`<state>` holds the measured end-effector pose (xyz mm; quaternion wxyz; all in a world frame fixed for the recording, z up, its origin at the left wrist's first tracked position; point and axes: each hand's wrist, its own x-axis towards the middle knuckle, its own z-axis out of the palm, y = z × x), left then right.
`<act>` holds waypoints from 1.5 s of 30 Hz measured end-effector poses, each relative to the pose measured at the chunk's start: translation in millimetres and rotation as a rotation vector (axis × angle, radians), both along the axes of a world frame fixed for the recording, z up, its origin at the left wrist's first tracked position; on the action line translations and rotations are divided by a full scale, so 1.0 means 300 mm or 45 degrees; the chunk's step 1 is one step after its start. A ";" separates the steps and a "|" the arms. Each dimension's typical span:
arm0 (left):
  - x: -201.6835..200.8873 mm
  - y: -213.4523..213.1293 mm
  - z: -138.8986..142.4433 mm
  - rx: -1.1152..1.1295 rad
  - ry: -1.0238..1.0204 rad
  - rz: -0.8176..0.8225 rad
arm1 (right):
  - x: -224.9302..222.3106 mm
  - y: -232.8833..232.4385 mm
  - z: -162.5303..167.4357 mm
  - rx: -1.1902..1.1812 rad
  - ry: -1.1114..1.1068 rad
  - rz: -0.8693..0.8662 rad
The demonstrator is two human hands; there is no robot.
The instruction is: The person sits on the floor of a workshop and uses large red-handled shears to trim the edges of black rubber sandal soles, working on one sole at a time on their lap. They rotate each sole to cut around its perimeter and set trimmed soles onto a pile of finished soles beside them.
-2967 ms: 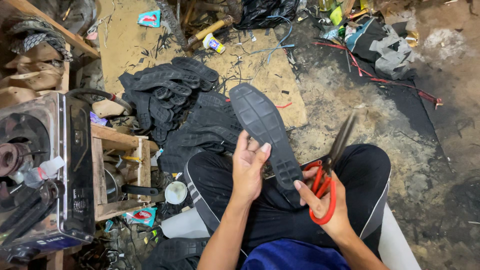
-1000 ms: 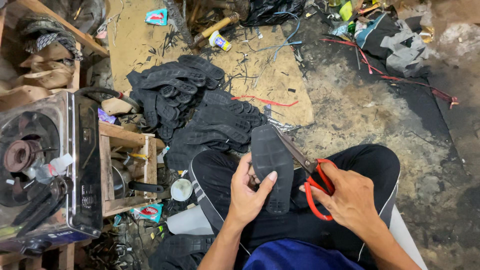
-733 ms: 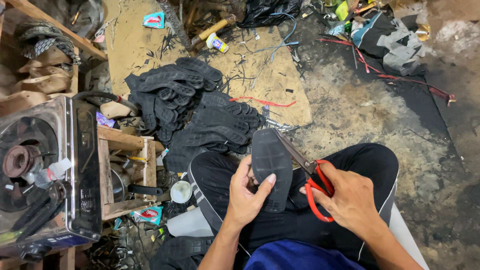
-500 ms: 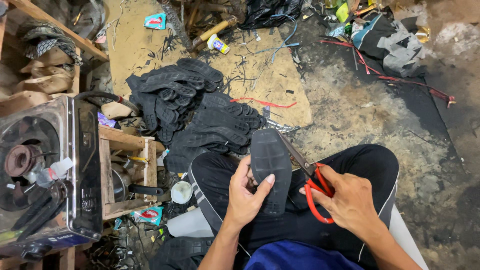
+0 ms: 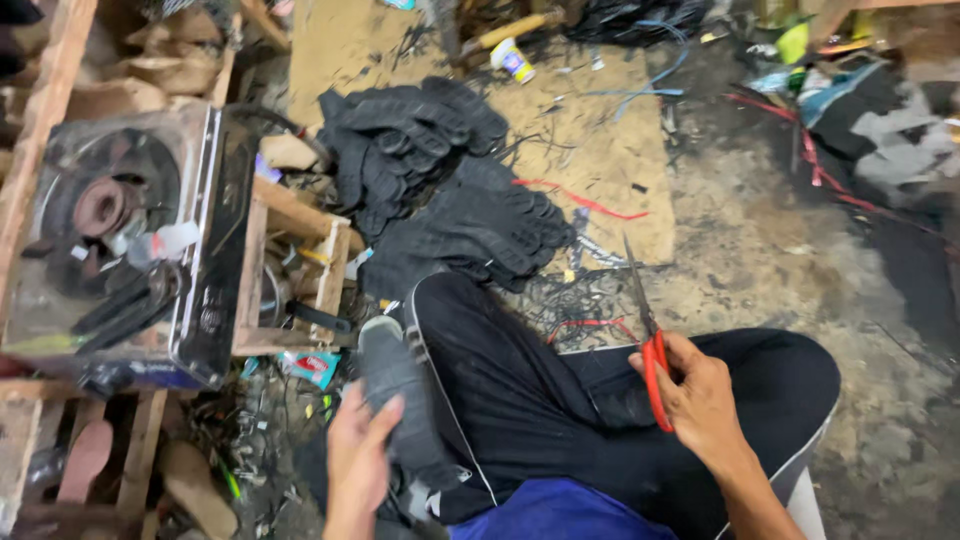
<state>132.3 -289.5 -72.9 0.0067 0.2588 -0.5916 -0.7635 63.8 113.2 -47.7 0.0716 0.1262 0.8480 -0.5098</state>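
Head cam looking straight down at my lap, so biggest stuff first: the old machine with the round disc (image 5: 105,205) sits off to my left on a wooden frame (image 5: 300,270), close enough to reach without getting up I guess. Ahead of my knees there's a heap of black rubber soles (image 5: 440,190) spread over a sheet of brown cardboard (image 5: 590,130), which looks like it's there to keep them off the dirty concrete floor (image 5: 780,260). Loads of thin black offcuts are scattered between the pile and my legs.

Left hand (image 5: 358,462) is down beside my left thigh, fingers wrapped round one dark sole (image 5: 395,395), held low and out to the side with its toe end pointing away from me. It's a bit blurred, so I can't say more about the grip than that.

Right hand (image 5: 700,400) is clenched around the red-handled scissors (image 5: 648,340), resting on my right leg with the blades shut and pointing away from my body, well apart from the sole.
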 end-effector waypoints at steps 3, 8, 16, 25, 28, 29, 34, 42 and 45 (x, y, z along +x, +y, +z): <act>0.193 -0.222 -0.086 -0.323 -0.395 0.393 | -0.028 0.030 -0.108 0.020 0.000 0.033; 0.200 -0.220 -0.088 -1.639 -0.227 0.387 | -0.057 0.127 -0.231 -0.330 0.045 -0.203; -0.564 0.368 0.076 -1.305 0.734 -0.403 | -0.032 0.285 -0.228 -0.024 0.227 -0.467; -1.159 0.740 0.040 -1.712 0.170 -1.110 | -0.173 0.307 -0.102 0.230 0.311 -0.464; -1.183 0.784 0.047 -1.687 0.115 -1.123 | -0.220 0.338 -0.060 0.275 0.356 -0.487; -1.180 0.791 0.053 -1.692 0.091 -1.131 | -0.222 0.345 -0.053 0.282 0.293 -0.500; -1.108 0.792 0.072 -1.664 0.013 -0.808 | -0.152 0.361 -0.040 0.261 0.257 -0.496; -0.854 0.757 0.197 0.050 0.282 -0.015 | 0.082 0.422 -0.007 0.235 0.277 -0.461; -0.581 0.741 0.228 0.652 0.301 -0.208 | 0.115 0.426 -0.017 0.351 0.325 -0.422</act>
